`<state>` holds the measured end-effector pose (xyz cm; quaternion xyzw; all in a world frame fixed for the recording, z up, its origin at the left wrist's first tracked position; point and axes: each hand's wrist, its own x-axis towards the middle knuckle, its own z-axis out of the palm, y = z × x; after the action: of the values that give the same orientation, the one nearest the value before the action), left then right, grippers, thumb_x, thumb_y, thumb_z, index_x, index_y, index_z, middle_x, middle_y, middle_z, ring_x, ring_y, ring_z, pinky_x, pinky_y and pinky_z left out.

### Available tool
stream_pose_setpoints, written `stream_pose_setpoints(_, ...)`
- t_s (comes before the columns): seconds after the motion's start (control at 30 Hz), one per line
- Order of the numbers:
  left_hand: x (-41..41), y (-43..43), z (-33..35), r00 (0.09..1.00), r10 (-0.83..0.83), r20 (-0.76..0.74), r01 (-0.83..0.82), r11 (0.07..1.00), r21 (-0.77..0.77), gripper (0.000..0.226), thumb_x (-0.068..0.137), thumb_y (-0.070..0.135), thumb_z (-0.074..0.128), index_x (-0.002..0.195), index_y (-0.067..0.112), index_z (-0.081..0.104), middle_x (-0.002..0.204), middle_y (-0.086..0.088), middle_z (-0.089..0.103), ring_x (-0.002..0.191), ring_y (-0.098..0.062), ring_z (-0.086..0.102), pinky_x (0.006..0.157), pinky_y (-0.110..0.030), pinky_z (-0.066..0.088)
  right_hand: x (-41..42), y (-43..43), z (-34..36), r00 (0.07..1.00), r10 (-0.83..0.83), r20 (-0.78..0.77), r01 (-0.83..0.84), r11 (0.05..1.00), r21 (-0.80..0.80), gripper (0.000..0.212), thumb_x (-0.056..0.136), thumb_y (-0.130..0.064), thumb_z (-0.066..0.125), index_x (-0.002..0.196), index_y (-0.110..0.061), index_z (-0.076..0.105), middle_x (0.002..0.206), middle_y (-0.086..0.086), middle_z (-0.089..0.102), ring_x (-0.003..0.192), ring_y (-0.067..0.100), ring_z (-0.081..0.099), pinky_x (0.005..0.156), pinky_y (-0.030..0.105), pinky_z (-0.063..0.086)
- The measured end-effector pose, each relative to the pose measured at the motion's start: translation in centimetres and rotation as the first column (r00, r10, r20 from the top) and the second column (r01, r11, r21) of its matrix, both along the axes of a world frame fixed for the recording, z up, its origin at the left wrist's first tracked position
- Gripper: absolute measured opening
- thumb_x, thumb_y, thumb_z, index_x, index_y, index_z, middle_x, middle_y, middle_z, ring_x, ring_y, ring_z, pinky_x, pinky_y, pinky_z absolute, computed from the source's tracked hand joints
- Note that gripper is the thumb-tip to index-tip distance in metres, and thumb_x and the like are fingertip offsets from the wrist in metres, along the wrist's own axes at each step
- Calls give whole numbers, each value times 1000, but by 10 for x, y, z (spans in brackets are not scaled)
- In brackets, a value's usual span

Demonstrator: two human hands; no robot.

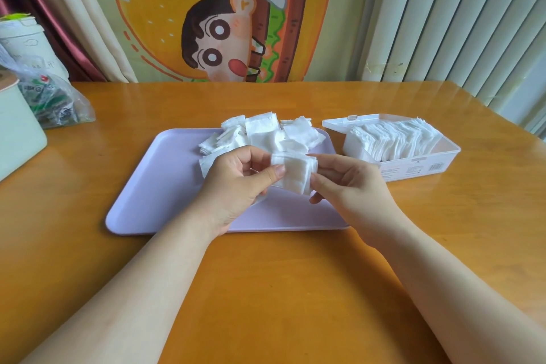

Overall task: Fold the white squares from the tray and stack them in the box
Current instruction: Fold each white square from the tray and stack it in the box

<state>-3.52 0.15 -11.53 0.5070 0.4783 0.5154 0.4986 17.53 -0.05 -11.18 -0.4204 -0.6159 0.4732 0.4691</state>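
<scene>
Both forearms reach in over the table [295, 289], and between them the left hand [236, 186] and right hand [351, 183] pinch one white square [295, 174] by its opposite edges, left thumb on its near face, right fingers [317, 183] curled round its far side. It hangs just above the lilac tray [153, 186], with the loose pile of squares [260, 134] just beyond the fingers and the box [413, 165], already holding a leaning row, off past the right fingers. The material looks thin and limp, so a light pinch could let a corner slip and the fold land skewed. Several layers show at its edge; two sheets may be clinging together. Pushed in carelessly, it could topple the leaning row.
</scene>
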Motion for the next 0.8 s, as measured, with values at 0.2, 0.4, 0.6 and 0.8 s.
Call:
stream_pose_setpoints(0.2, 0, 2, -2, 999, 17, -29, -17, 1000, 4, 14, 89, 15, 81, 95, 10, 70, 81, -3, 61, 63, -15, 51, 56, -23, 46, 1, -2, 4, 994, 74, -79, -77, 996, -34, 31, 94, 1, 72, 123, -8, 72, 96, 2, 81, 80, 13, 71, 73, 31, 57)
stream_pose_setpoints(0.4, 0, 0, 0, 1000, 8, 12, -8, 1000, -22, 15, 89, 12, 80, 98, 7, 70, 83, -7, 61, 61, -15, 48, 50, -17, 43, 1, 0, 3, 997, 49, -60, -51, 998, -39, 30, 92, 2, 72, 116, -16, 75, 91, 7, 82, 69, 15, 68, 71, 31, 57)
stream_pose_setpoints(0.6, -2, 0, 3, 998, 13, 69, -11, 1000, -29, 12, 89, 11, 78, 97, 11, 68, 77, -4, 59, 56, -11, 49, 44, -16, 38, 3, 2, 1, 998, -68, -7, 68, 998, -18, 30, 96, 5, 66, 114, -16, 77, 95, 0, 82, 69, 10, 69, 70, 24, 56)
stream_pose_setpoints(0.8, -1, -2, 5, 994, -95, 44, 95, 995, 8, 11, 87, 10, 78, 93, 13, 68, 78, -2, 62, 61, -14, 51, 46, -16, 37, 0, 2, 0, 997, -81, 6, 81, 997, 6, 32, 96, 6, 65, 115, -17, 77, 96, -1, 83, 80, 12, 75, 77, 26, 59)
